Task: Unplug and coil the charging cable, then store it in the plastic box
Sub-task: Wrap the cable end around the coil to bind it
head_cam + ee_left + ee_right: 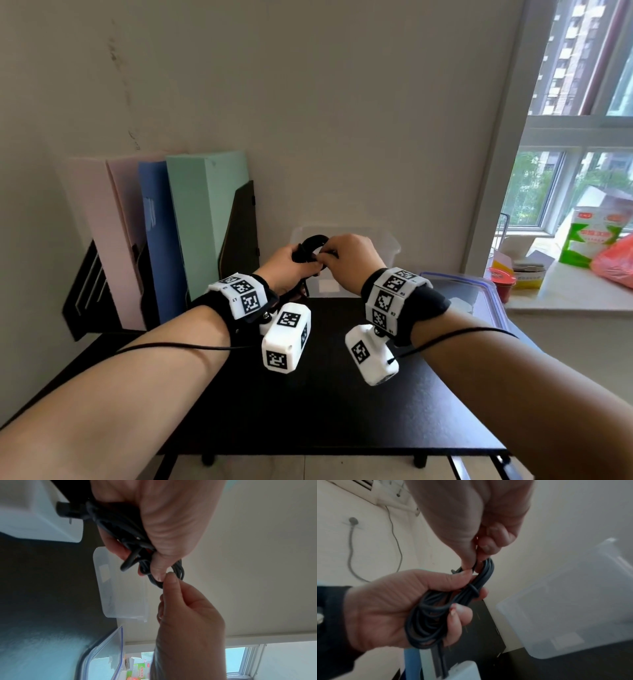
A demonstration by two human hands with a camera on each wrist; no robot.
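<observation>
Two hands work a black cable [436, 615] above the table [325, 394]: the left hand [287, 265] grips the coiled loops, the right hand [346, 260] pinches its loose end. Coiling looks nearly finished; the open box [383, 246] behind awaits it.

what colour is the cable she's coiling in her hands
Black to dark grey; the coiled cable in the left hand shows best in the right wrist view.
</observation>
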